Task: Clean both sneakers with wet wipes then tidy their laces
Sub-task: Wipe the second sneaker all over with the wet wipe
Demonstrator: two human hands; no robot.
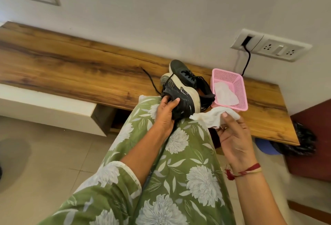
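Black sneaker (180, 99) on its side — lace (150, 79) loose, second sneaker (184, 76) just behind, crumpled white wipe (213, 117) beside

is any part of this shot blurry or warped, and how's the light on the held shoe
Head view: soft, even light, small glints on the black sneaker in the left hand. Head view: wide lens slants and stretches the wooden bench and socket plate. Head view: lower right corner is smeared; the wipe in the right hand is fairly sharp.
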